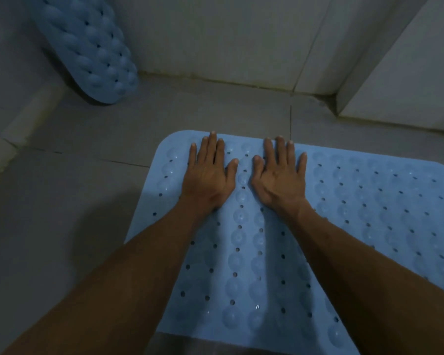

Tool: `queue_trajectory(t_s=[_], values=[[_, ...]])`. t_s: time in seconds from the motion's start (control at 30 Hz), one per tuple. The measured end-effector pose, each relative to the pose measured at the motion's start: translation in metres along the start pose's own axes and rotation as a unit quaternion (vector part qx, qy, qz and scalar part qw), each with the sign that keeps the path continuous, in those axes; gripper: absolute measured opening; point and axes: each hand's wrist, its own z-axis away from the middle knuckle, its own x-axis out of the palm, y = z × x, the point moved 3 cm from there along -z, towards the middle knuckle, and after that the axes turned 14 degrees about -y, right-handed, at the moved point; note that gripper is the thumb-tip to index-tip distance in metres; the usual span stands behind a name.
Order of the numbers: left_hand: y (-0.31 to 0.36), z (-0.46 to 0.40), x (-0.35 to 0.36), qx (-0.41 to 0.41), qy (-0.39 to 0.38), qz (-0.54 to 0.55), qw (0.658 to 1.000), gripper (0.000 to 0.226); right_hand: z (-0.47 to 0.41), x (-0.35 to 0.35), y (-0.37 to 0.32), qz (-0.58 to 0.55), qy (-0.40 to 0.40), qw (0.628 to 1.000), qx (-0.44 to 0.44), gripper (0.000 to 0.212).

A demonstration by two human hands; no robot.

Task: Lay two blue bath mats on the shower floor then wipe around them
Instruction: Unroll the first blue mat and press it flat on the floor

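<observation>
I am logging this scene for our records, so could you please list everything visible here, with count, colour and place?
flat bath mat: one, light blue, with holes and bumps, lying flat on the floor at centre and right.
second bath mat: one, light blue, bumpy, leaning against the wall at upper left, its lower end on the floor.
floor tiles: several, grey, around the flat mat.
wall tiles: several, pale grey, behind and to the right.
left hand: one, fingers straight, palm pressed on the flat mat's far edge.
right hand: one, fingers straight, pressed beside the left.
</observation>
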Motion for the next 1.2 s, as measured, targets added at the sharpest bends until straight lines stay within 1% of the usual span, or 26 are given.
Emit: queue_trajectory(t_s=[0.03, 0.13, 0.23, 0.3, 0.37, 0.47, 0.63, 1.2], values=[[0.000, 0.000, -0.002, 0.003, 0.014, 0.001, 1.000, 0.066, 0.001, 0.000, -0.002, -0.005, 0.002, 1.000, 0.006, 0.066], [0.001, -0.003, -0.008, -0.027, -0.037, 0.029, 0.999, 0.071, 0.001, 0.001, -0.007, -0.012, 0.012, 1.000, 0.025, 0.067], [0.004, -0.003, -0.008, -0.051, -0.055, -0.022, 0.997, 0.070, 0.001, 0.000, -0.008, -0.016, 0.025, 0.999, 0.029, 0.066], [0.006, -0.002, -0.008, -0.056, -0.054, -0.046, 0.996, 0.070, 0.002, 0.001, -0.010, -0.007, 0.020, 0.999, 0.025, 0.068], [0.007, -0.003, -0.013, -0.049, -0.049, -0.055, 0.996, 0.070, 0.004, -0.001, -0.012, 0.005, 0.016, 1.000, 0.019, 0.069], [0.009, -0.006, -0.016, -0.021, -0.061, -0.065, 0.996, 0.068, 0.007, -0.003, -0.015, 0.019, 0.014, 1.000, -0.005, 0.068], [0.004, -0.009, -0.010, -0.037, -0.087, -0.044, 0.995, 0.070, 0.002, 0.000, -0.013, -0.018, 0.004, 1.000, -0.009, 0.067], [0.006, -0.013, -0.013, -0.041, -0.152, -0.019, 0.987, 0.070, 0.000, -0.004, -0.014, -0.014, -0.005, 1.000, 0.005, 0.068]])
